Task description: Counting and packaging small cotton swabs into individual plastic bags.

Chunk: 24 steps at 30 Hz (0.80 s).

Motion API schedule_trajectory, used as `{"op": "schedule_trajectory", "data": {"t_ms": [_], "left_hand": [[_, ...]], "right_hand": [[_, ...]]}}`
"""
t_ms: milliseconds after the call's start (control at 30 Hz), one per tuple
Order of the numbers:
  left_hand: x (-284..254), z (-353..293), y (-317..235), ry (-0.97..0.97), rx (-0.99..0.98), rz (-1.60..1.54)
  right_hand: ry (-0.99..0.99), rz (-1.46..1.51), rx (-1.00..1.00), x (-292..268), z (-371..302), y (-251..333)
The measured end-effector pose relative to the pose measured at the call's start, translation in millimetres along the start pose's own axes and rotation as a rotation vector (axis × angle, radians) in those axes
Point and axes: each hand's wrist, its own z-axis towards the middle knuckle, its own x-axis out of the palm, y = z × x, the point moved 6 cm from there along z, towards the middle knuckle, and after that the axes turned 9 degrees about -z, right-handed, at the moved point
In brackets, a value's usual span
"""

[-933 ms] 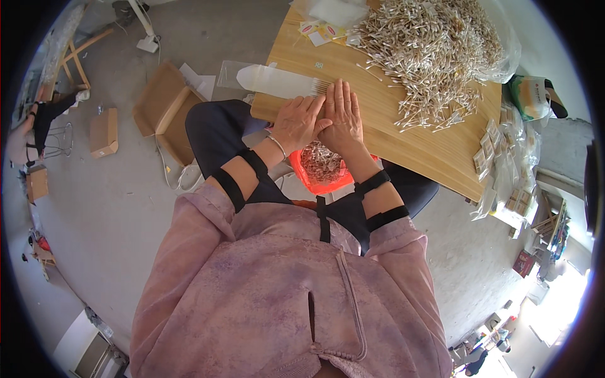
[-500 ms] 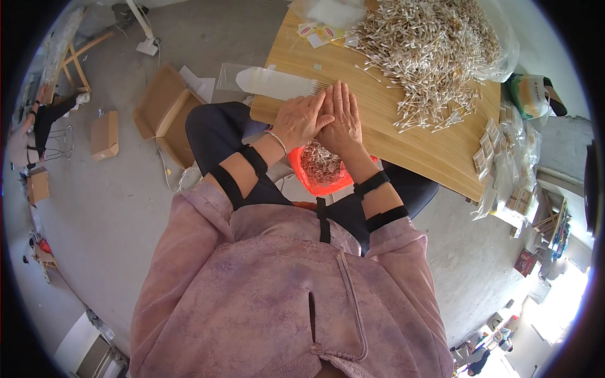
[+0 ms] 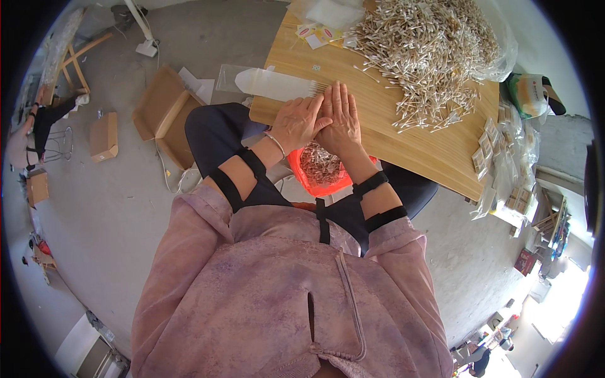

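Observation:
Both of my hands rest at the table's near edge, their fingers stretched out. My left hand (image 3: 296,123) points its fingers toward my right hand (image 3: 341,120), and its thumb touches that hand. The right hand lies flat with its fingers pointing away from me. Just beyond the left fingertips is a row of cotton swabs (image 3: 319,87), by the end of a white card (image 3: 277,84) in a clear plastic sleeve (image 3: 228,77). Whatever lies beneath my palms is hidden. Below my hands, between my knees, a red bag (image 3: 305,183) holds many loose swabs.
A large heap of cotton swabs (image 3: 428,50) covers the far right of the wooden table (image 3: 403,151). Small packs in clear plastic (image 3: 513,164) lie along its right side. An open cardboard box (image 3: 165,107) stands on the floor at left, with a smaller carton (image 3: 104,137) farther left.

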Motion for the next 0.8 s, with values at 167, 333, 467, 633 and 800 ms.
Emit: {"op": "schedule_trajectory", "data": {"t_ms": [167, 333, 467, 633, 800], "left_hand": [[-2.1, 3.5, 0.0, 0.014, -0.052, -0.050], [-1.5, 6.9, -0.9, -0.002, -0.049, -0.037], [2.1, 8.2, 1.9, 0.092, -0.119, -0.044], [2.7, 11.9, 8.0, 0.081, -0.128, -0.101], [-3.1, 20.9, 8.5, 0.153, -0.183, -0.123]], "right_hand": [[-0.004, -0.007, 0.000, -0.1, 0.1, 0.5], [-0.023, -0.008, 0.002, -0.9, 0.6, 1.6], [-0.013, -0.030, 0.003, -0.1, 1.0, 0.7], [0.010, -0.041, -0.014, -2.1, 0.7, 0.0], [0.025, 0.017, 0.001, -5.4, 0.8, -0.1]]}}
